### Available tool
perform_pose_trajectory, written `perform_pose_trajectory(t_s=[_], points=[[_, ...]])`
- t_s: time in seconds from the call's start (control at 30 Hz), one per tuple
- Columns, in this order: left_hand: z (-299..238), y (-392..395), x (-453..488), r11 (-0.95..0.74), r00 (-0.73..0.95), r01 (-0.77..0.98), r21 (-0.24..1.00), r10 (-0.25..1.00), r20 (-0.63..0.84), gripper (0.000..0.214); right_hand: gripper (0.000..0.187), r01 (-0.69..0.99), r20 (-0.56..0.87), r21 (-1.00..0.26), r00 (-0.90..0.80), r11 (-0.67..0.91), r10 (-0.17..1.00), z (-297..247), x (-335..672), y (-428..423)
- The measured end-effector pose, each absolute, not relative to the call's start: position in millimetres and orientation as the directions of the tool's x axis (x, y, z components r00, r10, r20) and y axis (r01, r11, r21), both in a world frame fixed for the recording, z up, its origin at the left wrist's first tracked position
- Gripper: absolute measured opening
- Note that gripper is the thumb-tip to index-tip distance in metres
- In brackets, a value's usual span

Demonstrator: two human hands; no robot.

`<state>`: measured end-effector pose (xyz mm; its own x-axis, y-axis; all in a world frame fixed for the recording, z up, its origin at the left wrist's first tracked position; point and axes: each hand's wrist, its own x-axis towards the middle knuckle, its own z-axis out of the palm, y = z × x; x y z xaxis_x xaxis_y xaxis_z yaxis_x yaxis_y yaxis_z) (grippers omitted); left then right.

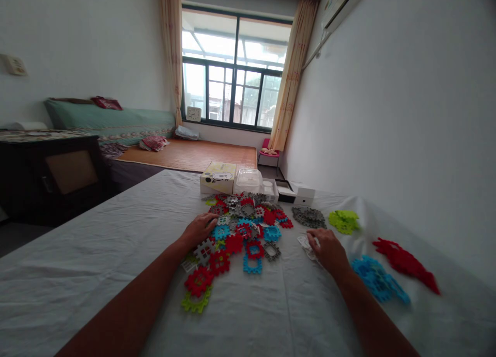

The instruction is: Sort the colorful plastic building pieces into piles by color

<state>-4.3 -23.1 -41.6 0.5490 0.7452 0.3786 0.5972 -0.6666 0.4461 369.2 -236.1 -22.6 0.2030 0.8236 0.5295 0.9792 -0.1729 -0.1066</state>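
Note:
At the left edge of a mixed pile of square toothed plastic building pieces (233, 244) is my left hand (199, 229), fingers bent together with the tips at a white windowed piece (223, 220). The pile mixes red, blue, grey, white and green pieces. My right hand (327, 247) rests over a small group of white pieces (305, 243), its bent fingers slightly apart and partly covering them. Around it lie single-colour heaps: grey pieces (309, 217), green pieces (344, 221), blue pieces (377, 278) and red pieces (405, 263).
Behind the pile stand a yellow-and-white box (218, 178), a clear plastic container (248, 180) and an open dark-lined box (284, 190). A wrinkled white cloth (96, 259) covers the table. Beyond are a bed (194, 155) and a window (234, 67).

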Motion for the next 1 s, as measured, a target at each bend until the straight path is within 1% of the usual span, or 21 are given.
perform_pose_trajectory(t_s=[0.07,0.13,0.2,0.3,0.33,0.4,0.47,0.53,0.6,0.7,0.73,0.8,0.9,1.0], points=[[-42.0,-22.6,-4.2,-0.668,0.548,0.602,0.439,0.744,0.382,0.043,0.039,0.986,0.550,-0.108,0.166,-0.128,0.818,-33.3,374.4,-230.8],[-42.0,-22.6,-4.1,-0.669,0.551,0.603,0.434,0.743,0.380,0.043,0.048,0.991,0.537,-0.133,0.086,-0.016,0.839,-43.0,362.2,-223.0],[-41.6,-23.2,-4.2,-0.674,0.562,0.597,0.434,0.738,0.374,0.043,0.052,0.981,0.472,-0.164,-0.014,0.103,0.882,-49.3,340.5,-215.2],[-41.1,-24.0,-4.4,-0.671,0.563,0.598,0.438,0.741,0.367,0.043,0.055,0.960,0.358,-0.213,-0.095,0.180,0.929,-49.5,312.4,-209.9],[-41.2,-24.2,-4.5,-0.668,0.559,0.600,0.439,0.744,0.366,0.042,0.054,0.953,0.334,-0.232,-0.112,0.197,0.936,-47.1,307.3,-210.6],[-41.7,-24.1,-4.5,-0.663,0.553,0.605,0.442,0.749,0.365,0.041,0.046,0.926,0.313,-0.282,-0.158,0.251,0.936,-39.8,302.9,-215.6],[-42.4,-23.8,-4.5,-0.661,0.551,0.605,0.444,0.750,0.367,0.040,0.036,0.883,0.318,-0.343,-0.213,0.322,0.924,-32.3,303.0,-222.5],[-42.8,-23.7,-4.3,-0.661,0.549,0.601,0.448,0.750,0.369,0.040,0.030,0.839,0.342,-0.396,-0.242,0.372,0.908,-27.7,304.0,-228.0],[-42.7,-24.0,-4.2,-0.660,0.545,0.594,0.460,0.751,0.373,0.040,0.028,0.824,0.380,-0.433,-0.199,0.364,0.903,-27.1,304.6,-229.6],[-42.2,-24.6,-4.5,-0.659,0.541,0.579,0.481,0.751,0.378,0.038,0.028,0.843,0.418,-0.472,-0.045,0.259,0.907,-29.0,305.0,-225.6],[-42.1,-24.7,-4.7,-0.660,0.541,0.575,0.484,0.750,0.380,0.038,0.027,0.847,0.406,-0.478,-0.020,0.231,0.913,-28.8,304.6,-223.3],[-42.3,-24.5,-5.1,-0.665,0.544,0.571,0.482,0.746,0.384,0.037,0.026,0.857,0.350,-0.470,-0.036,0.209,0.936,-25.6,301.8,-218.0],[-43.3,-23.6,-5.4,-0.667,0.543,0.578,0.471,0.744,0.389,0.037,0.024,0.897,0.256,-0.393,-0.105,0.203,0.961,-15.9,291.2,-207.9],[-44.4,-23.1,-5.3,-0.661,0.539,0.583,0.473,0.750,0.384,0.036,0.024,0.941,0.212,-0.285,-0.126,0.185,0.969,-8.0,275.2,-194.5]])
